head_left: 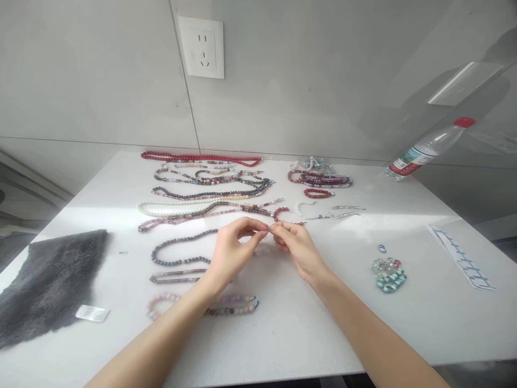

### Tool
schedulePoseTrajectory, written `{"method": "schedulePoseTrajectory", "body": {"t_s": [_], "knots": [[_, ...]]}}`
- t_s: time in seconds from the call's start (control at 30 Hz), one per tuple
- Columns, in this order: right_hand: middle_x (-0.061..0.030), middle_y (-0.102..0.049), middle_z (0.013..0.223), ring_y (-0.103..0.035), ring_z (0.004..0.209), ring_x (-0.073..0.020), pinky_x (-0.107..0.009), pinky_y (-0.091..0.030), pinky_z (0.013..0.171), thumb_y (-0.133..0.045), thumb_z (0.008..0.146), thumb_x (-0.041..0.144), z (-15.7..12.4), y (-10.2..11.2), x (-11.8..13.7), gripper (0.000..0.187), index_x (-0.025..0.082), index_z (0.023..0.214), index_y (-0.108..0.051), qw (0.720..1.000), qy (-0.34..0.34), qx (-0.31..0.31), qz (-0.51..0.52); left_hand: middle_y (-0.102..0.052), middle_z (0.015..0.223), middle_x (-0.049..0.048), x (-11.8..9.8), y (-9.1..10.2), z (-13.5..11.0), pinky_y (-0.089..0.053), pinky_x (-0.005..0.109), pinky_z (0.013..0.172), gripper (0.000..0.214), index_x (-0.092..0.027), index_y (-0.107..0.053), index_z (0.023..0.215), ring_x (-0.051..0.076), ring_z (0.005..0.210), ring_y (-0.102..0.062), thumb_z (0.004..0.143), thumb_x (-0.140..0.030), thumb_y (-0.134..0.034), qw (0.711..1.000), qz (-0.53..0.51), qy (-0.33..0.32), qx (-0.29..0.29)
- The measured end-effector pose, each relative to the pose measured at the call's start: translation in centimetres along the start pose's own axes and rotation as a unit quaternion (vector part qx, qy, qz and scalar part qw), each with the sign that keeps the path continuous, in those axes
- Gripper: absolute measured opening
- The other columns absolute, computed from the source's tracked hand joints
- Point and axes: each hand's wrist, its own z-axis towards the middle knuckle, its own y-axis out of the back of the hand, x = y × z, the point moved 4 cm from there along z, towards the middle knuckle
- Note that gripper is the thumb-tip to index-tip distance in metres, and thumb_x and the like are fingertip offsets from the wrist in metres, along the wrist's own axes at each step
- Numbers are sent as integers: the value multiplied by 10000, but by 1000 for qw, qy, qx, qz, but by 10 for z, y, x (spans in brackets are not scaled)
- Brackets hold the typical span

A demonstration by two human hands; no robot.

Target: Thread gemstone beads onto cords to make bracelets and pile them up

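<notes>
- Currently, left hand [238, 245] and right hand [299, 249] meet mid-frame, thumb and index tips together on each; can't tell what, if anything, is clamped between them.
- Nearest thing: red bead string [281, 210], curved just beyond the right fingertips, center of frame.
- Risk: any tiny piece in that pinch could slip, since so little fingertip bears on it; the smooth tabletop [291, 337] would probably let it roll.
- Risk: the right knuckles might knock the red bead string, being so near.
- Risk: lowering the left forearm could drag the lilac bead strand [152, 307], lower left of center.
- Hidden: left hand and forearm cover parts of that strand and the dark bead strand [174, 263].
- Hard to read: pale beads [260, 252] below the fingers, blurred.
- Cut off: gray cloth [60, 280], left edge.
</notes>
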Motion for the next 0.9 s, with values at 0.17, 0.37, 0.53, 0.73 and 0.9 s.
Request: {"method": "schedulePoseTrajectory", "body": {"t_s": [0.17,0.37,0.53,0.73,0.9], "knots": [[58,-336,582,-260,575,-99,-261,-201,521,-692,711,382,2,4,0,263,175,617,-558,1000,5,-3,12,-730,954,54,2,1,1,-566,324,886,64,-177,-695,863,190,930,-691,832,-211,-650,999,-17,28,10],[59,-349,601,-289,567,-89,-252,-241,533,-678,760,373,7,7,-1,278,173,641,-527,1000,26,-8,15,-726,963,55,1,1,1,-559,324,875,83,-179,-681,879,191,917,-691,843,-236,-635,999,0,36,14],[24,-488,658,-424,610,-110,-256,-351,586,-644,799,406,-4,36,41,240,177,756,-587,988,104,25,-110,-723,942,64,1,-2,1,-549,335,869,103,-174,-652,888,197,899,-692,860,-264,-611,998,-5,45,34],[-46,-695,833,-602,714,-171,-271,-451,636,-633,774,321,-44,151,84,133,196,812,-656,878,133,-216,-406,-723,975,62,6,-4,-1,-541,344,884,145,-185,-635,940,204,942,-689,865,-305,-608,997,-13,65,42],[-58,-711,779,-635,655,-177,-264,-474,582,-585,743,266,-51,230,42,100,187,756,-645,821,34,-269,-503,-719,979,65,9,-5,-3,-536,360,888,180,-191,-631,953,211,946,-686,872,-348,-598,995,-6,80,56]]}}
